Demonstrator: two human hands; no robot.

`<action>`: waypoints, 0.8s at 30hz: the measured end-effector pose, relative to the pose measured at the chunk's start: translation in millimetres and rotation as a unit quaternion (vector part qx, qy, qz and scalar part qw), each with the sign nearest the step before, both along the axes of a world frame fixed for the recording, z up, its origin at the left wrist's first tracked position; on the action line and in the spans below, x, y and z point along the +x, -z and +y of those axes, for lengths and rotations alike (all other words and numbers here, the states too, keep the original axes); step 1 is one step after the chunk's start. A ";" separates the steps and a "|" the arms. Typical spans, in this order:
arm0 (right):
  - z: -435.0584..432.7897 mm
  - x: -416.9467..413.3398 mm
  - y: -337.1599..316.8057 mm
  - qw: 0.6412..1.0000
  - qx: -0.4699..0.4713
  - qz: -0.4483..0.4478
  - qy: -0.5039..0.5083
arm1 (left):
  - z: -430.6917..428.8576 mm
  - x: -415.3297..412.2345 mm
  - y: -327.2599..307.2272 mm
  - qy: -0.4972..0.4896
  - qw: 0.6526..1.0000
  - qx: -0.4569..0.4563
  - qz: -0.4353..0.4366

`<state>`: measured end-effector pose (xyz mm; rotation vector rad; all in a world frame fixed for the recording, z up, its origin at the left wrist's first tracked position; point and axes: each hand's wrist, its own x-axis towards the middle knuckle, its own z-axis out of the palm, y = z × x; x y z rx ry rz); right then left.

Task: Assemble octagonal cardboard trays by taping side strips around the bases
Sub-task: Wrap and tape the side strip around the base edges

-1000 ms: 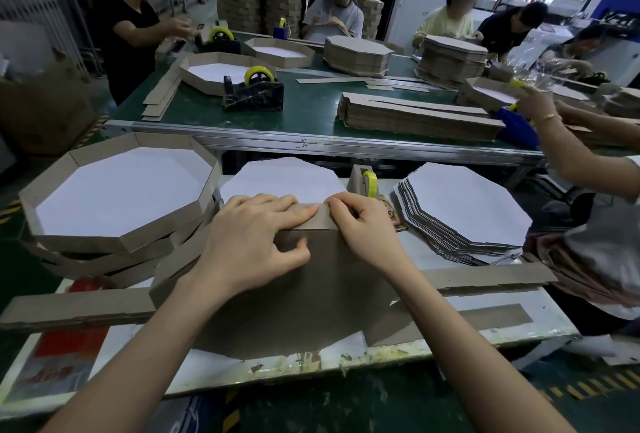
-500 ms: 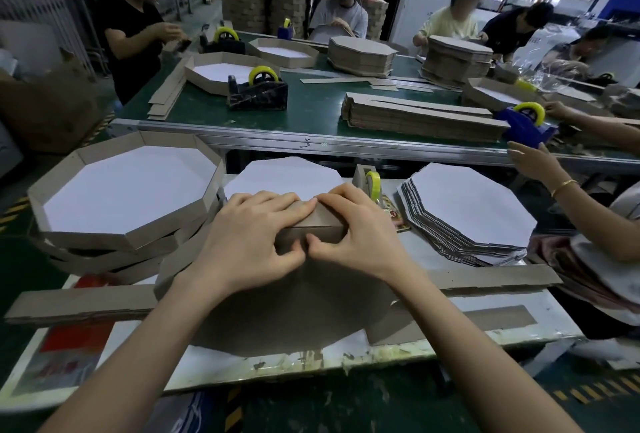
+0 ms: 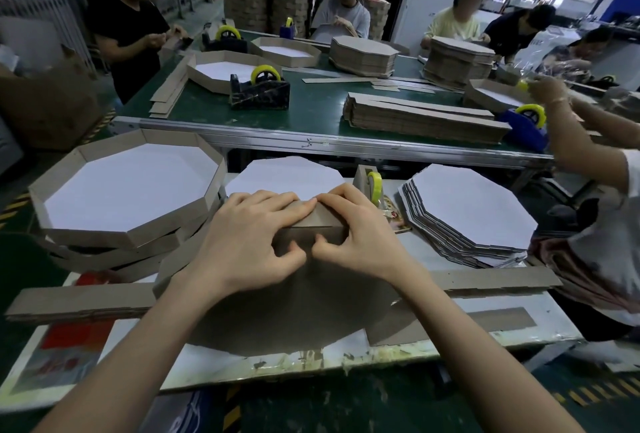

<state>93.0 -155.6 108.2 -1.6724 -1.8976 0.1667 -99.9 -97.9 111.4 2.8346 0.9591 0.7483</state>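
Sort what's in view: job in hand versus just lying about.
In hand: left hand, right hand, both gripping the strip; base under it; tape dispenser; base stack; spare strips.
Lying about: finished trays; red sheet; black dispenser and blue dispenser on the far table.

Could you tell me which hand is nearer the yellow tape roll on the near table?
Right: the right hand is just in front of the tape roll; the left hand lies farther left.
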 end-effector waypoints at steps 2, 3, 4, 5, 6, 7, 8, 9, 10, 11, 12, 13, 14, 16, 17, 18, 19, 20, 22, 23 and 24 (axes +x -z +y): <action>-0.5 5.6 -1.8 0.999 -0.021 -0.002 -0.026 | 0.4 0.2 1.0 -0.006 1.000 -0.007 -0.026; -0.9 9.2 -3.6 0.999 -0.034 0.011 -0.037 | 0.3 0.4 2.1 -0.012 0.999 -0.004 -0.040; -1.2 12.5 -5.3 0.997 -0.050 0.035 -0.046 | 0.0 0.7 3.1 -0.019 0.999 0.005 -0.049; -1.0 15.0 -6.5 0.995 -0.064 0.061 -0.051 | -0.2 1.3 4.1 -0.024 0.998 0.014 -0.053; -0.6 17.2 -7.2 0.993 -0.068 0.083 -0.049 | 0.2 1.9 4.5 -0.024 0.998 0.019 -0.053; 0.6 19.6 -7.4 0.992 -0.063 0.102 -0.039 | 1.4 2.2 4.3 -0.017 0.998 0.018 -0.050; 2.0 22.2 -7.2 0.990 -0.057 0.125 -0.019 | 3.5 1.9 3.3 -0.008 0.999 0.009 -0.044; 2.7 25.5 -6.9 0.987 -0.060 0.149 0.005 | 6.0 0.5 2.4 0.002 0.999 -0.005 -0.035; 3.3 29.8 -6.5 0.983 -0.074 0.169 0.023 | 9.0 -2.0 1.6 0.010 0.999 -0.019 -0.027; 3.8 34.5 -5.6 0.979 -0.095 0.180 0.034 | 12.4 -5.5 1.1 0.019 0.999 -0.033 -0.021; 3.7 38.3 -4.5 0.975 -0.117 0.186 0.034 | 15.7 -9.6 0.6 0.028 0.998 -0.050 -0.017; 2.5 40.9 -3.7 0.972 -0.130 0.191 0.029 | 18.7 -13.9 -0.1 0.040 0.996 -0.074 -0.012; 1.3 42.8 -3.5 0.971 -0.131 0.198 0.021 | 21.1 -17.7 -1.6 0.054 0.993 -0.101 -0.004; 0.1 45.9 -4.5 0.971 -0.126 0.205 0.004 | 21.9 -19.0 -6.8 0.058 0.991 -0.121 0.026; 1.0 46.7 -5.4 0.970 -0.126 0.207 -0.001 | 20.2 -15.1 -10.0 0.040 0.993 -0.101 0.045; 2.2 46.5 -6.5 0.970 -0.126 0.207 -0.005 | 17.2 -7.4 -12.8 0.016 0.996 -0.071 0.058; 3.6 46.2 -7.5 0.971 -0.125 0.205 -0.009 | 13.4 3.0 -14.9 -0.004 0.997 -0.041 0.065; 4.8 45.2 -8.7 0.972 -0.121 0.200 -0.012 | 9.4 14.9 -15.6 -0.014 0.997 -0.020 0.073; 6.1 42.8 -10.5 0.973 -0.118 0.195 -0.022 | 4.0 36.0 -14.2 -0.020 0.995 0.004 0.095; 6.0 41.8 -11.0 0.974 -0.118 0.193 -0.026 | 4.2 42.0 -12.9 -0.027 0.994 0.013 0.103; 5.5 41.4 -11.7 0.975 -0.117 0.188 -0.029 | 5.8 44.1 -11.8 -0.036 0.994 0.021 0.102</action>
